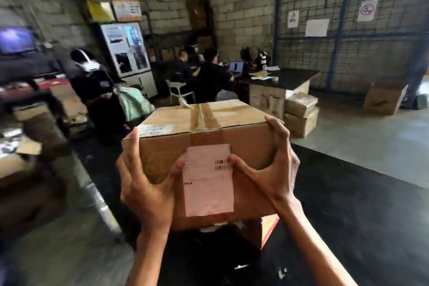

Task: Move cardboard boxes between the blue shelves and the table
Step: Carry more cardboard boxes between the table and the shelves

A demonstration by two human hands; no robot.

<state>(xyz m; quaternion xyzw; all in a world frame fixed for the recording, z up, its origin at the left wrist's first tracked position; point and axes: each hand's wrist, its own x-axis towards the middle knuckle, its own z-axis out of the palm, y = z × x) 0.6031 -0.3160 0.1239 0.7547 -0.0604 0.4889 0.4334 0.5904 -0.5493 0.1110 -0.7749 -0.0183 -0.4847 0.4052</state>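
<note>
Left hand [146,183] and right hand [275,169] tight around the cardboard box [234,118] between them

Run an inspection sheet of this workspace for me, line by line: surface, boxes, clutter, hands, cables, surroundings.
Surface: black table, small white scraps near its front edge.
Job's things: taped cardboard box with a pink label, above a smaller box that is partly hidden.
Clutter: stacked boxes and an open box on the floor.
Hands: left hand and right hand grip the cardboard box's sides.
Cables: nothing seen.
Surroundings: block walls, blue frame, seated people, laptop.
</note>
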